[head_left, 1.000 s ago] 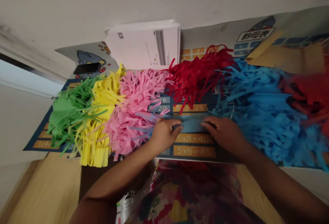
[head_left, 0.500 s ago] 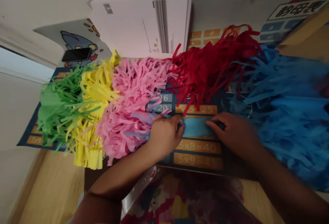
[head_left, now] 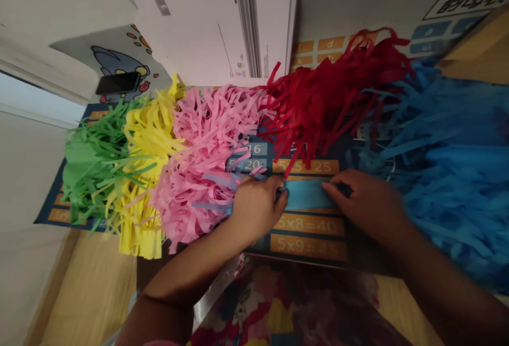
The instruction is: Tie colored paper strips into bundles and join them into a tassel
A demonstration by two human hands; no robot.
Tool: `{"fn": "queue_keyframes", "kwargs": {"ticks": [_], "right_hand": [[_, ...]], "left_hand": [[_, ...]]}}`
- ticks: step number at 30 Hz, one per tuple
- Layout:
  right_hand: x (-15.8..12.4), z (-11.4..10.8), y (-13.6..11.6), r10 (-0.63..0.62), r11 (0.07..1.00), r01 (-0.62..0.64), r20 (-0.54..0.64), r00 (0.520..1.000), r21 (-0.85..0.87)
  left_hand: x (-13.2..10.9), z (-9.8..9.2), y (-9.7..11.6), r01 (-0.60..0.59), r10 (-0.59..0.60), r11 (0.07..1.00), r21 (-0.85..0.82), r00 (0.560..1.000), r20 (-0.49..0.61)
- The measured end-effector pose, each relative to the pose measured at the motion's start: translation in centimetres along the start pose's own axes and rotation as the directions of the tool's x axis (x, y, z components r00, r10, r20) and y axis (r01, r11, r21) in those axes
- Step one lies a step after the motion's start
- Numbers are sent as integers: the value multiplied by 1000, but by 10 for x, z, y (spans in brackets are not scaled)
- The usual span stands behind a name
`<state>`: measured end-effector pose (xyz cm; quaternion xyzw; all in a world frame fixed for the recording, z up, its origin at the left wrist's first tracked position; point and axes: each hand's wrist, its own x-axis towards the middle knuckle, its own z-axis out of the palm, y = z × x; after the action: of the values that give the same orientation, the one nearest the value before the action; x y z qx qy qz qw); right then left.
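A strip of blue tissue paper point(head_left: 305, 194) is stretched flat between my two hands, low over the printed mat point(head_left: 308, 248). My left hand point(head_left: 257, 200) is closed around its left end, and thin blue fringes poke out on that hand's far side, over the pink paper. At the other end, my right hand point(head_left: 363, 197) pinches the strip between thumb and fingers. Fringed pink tissue paper point(head_left: 191, 197) lies left of my left hand. Heaped blue fringed paper point(head_left: 461, 203) is to the right, and red fringed paper point(head_left: 334, 97) lies beyond both hands.
Yellow fringed paper point(head_left: 147, 176) and green fringed paper point(head_left: 89, 166) lie at the left. A white box point(head_left: 199, 28) with a barcode stands at the back. A dark phone point(head_left: 118, 83) rests at the back left. Brown cardboard point(head_left: 483, 49) sits at the right rear.
The view has shifted slightly. My right hand sits marginally farther right, with the blue strip still held between both hands. The fringed papers stay in place.
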<state>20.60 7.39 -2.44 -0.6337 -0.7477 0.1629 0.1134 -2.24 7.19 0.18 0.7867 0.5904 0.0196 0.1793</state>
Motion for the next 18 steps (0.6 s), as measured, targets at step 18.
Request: {"fn": "queue_keyframes", "kwargs": {"ticks": [18], "right_hand": [[-15, -18, -6, -632, 743, 636, 94, 769, -210]], "left_hand": [[-17, -4, 8, -504, 534, 796, 336, 845, 1]]}}
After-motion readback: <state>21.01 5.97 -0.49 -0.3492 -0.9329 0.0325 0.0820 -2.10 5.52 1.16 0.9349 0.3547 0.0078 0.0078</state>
